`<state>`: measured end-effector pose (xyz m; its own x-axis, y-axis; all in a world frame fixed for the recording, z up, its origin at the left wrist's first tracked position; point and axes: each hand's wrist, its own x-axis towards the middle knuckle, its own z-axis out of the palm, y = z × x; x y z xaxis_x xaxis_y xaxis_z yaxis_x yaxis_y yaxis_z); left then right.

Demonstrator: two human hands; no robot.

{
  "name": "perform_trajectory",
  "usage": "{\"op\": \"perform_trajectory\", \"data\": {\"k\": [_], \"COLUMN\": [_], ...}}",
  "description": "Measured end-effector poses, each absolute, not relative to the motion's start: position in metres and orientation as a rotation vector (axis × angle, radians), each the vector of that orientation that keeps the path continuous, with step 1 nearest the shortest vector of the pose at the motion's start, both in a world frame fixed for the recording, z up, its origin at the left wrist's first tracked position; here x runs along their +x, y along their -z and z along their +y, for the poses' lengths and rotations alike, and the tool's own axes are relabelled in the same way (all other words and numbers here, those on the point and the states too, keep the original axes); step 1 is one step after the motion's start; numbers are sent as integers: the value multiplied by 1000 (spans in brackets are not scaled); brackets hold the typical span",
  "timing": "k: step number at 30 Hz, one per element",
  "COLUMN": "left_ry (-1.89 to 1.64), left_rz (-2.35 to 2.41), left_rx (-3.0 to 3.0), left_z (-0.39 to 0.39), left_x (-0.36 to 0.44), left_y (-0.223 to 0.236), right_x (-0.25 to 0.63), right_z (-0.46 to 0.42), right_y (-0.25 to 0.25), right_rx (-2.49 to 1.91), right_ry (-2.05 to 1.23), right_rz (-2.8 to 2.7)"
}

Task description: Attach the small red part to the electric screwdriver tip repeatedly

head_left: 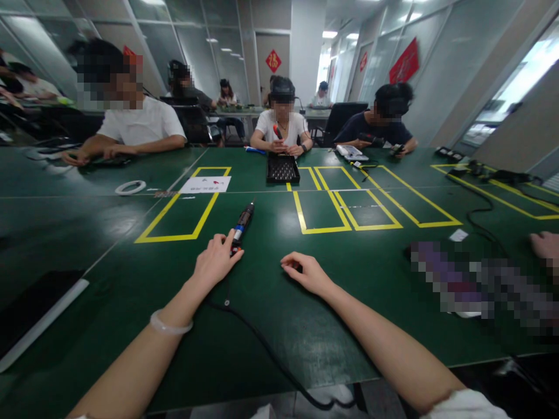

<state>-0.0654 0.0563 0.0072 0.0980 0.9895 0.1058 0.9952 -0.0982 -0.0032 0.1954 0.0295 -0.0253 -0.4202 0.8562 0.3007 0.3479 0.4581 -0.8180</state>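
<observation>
My left hand [215, 256] lies on the table, its fingers wrapped around the rear of a pen-shaped electric screwdriver [243, 222] with a black and blue body. The tool's thin bit points away from me. A black cable [257, 337] runs from near this hand toward the table's front edge. My right hand [308, 272] rests on the table to the right, apart from the screwdriver. Its fingers curl in and the tips come close to the thumb, with nothing visible in them.
Yellow tape rectangles [323, 231] mark the green table [262, 361]. Across it, a person with a red-handled tool sits behind a black tray [283, 169]. A printed sheet [206, 184] and white tape ring [130, 187] lie left. Another person's hand [545, 245] shows at right.
</observation>
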Motion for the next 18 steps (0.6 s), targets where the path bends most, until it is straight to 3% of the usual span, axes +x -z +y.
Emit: {"op": "perform_trajectory", "data": {"k": [11, 18], "left_ry": [98, 67], "left_rz": [-2474, -2561], "left_rx": [-2020, -1788], "left_z": [100, 97], "left_x": [-196, -231], "left_y": [-1, -9], "right_x": [197, 198], "right_z": [30, 30], "right_y": [27, 27], "right_rx": [-1004, -994], "right_ry": [-848, -833], "right_rz": [-2004, -2026]}}
